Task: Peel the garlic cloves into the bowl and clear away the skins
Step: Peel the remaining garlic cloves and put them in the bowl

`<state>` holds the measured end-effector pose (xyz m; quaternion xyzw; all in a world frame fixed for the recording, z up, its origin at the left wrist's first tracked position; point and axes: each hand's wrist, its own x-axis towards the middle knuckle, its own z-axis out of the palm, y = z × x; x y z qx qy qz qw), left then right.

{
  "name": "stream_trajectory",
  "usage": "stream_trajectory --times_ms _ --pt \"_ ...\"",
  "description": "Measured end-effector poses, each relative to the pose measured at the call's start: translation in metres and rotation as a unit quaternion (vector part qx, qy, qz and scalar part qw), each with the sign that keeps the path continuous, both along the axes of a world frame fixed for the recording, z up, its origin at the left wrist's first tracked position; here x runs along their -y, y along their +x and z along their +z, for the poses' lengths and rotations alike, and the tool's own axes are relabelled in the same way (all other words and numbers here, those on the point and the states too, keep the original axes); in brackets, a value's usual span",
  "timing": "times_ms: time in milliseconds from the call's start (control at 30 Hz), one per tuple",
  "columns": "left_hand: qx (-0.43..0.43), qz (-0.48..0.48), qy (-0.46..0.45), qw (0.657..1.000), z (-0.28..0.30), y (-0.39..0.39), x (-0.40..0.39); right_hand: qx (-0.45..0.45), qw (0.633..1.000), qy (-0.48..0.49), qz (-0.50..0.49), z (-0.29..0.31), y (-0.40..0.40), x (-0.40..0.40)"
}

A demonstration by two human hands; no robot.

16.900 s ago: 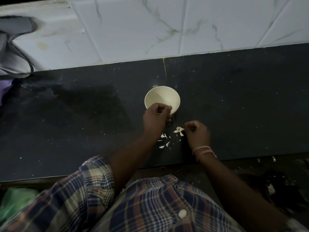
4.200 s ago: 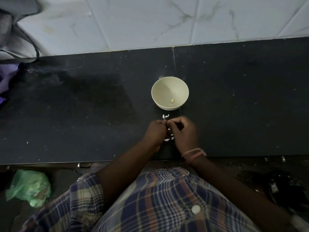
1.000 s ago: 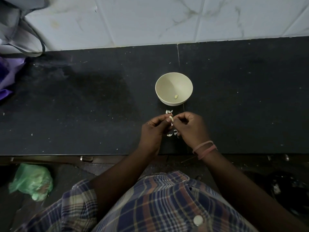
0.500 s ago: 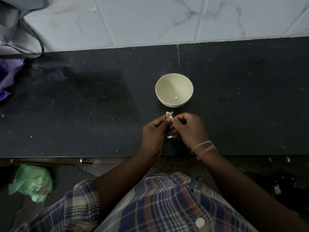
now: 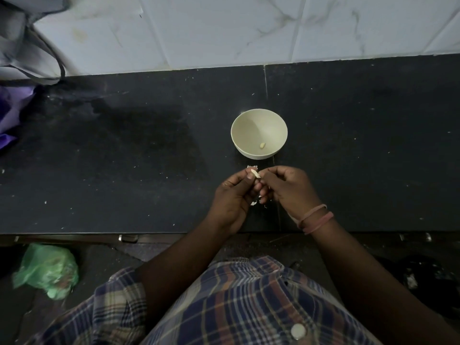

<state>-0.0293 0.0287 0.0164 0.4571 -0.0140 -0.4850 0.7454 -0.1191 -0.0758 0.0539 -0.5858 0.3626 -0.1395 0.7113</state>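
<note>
The left hand (image 5: 230, 195) and the right hand (image 5: 288, 189) met just in front of the bowl (image 5: 249, 120), their fingers curled and their tips together. Between them they pinched a pale garlic clove (image 5: 255, 173), which stood out at the left thumb tip, on the side nearest the bowl. Two pink bands (image 5: 315, 219) circled the right wrist.

Bits of garlic skin (image 5: 254, 202) lay on the counter (image 5: 124, 158) under the hands, partly hidden by the fingers, and another scrap (image 5: 252, 167) lay between the hands and the bowl. Nothing stood between the hands and the bowl but that scrap.

The bowl was cream, upright on the dark counter, and held one peeled clove (image 5: 262, 145) near its front wall.

Behind the bowl rose a white tiled wall (image 5: 224, 31). Far to the bowl's left, at the counter's end, lay grey cloth (image 5: 22, 46) and something purple (image 5: 12, 108). Well in front of the bowl and to its left, below the counter's edge, a green plastic bag (image 5: 47, 272) sat on the floor. A plaid shirt (image 5: 236, 307) filled the near foreground.
</note>
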Motion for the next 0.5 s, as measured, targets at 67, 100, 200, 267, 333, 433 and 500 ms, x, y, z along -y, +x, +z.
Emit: stream_trajectory --times_ms 67,100,200,267,333,433,500 --pt "-0.004 0.004 -0.002 1.000 0.0016 0.0013 0.0006 0.012 1.000 0.018 0.003 0.0008 -0.0005 0.0021" --pt "-0.004 0.006 -0.002 1.000 0.0015 0.0016 0.0007 0.017 1.000 0.025 0.002 0.0009 -0.0007 0.0026" --pt "0.004 0.008 0.007 1.000 -0.0002 0.0017 0.0005 0.018 1.000 -0.004 0.012 0.0013 -0.0018 0.0002" --pt "0.010 0.003 0.009 1.000 -0.0019 0.0021 -0.0002 0.008 0.999 -0.038 0.019 0.0015 -0.0022 -0.0014" --pt "0.010 -0.001 0.011 1.000 -0.0031 0.0030 -0.0008 -0.002 0.998 -0.057 0.019 0.0017 -0.0020 -0.0007" --pt "0.009 0.000 0.021 1.000 -0.0033 0.0038 -0.0008 -0.019 0.995 -0.090 0.023 0.0019 0.0003 -0.0013" --pt "0.006 0.001 0.027 1.000 -0.0032 0.0033 -0.0011 -0.041 0.990 -0.129 0.023 0.0002 0.0010 -0.0023"
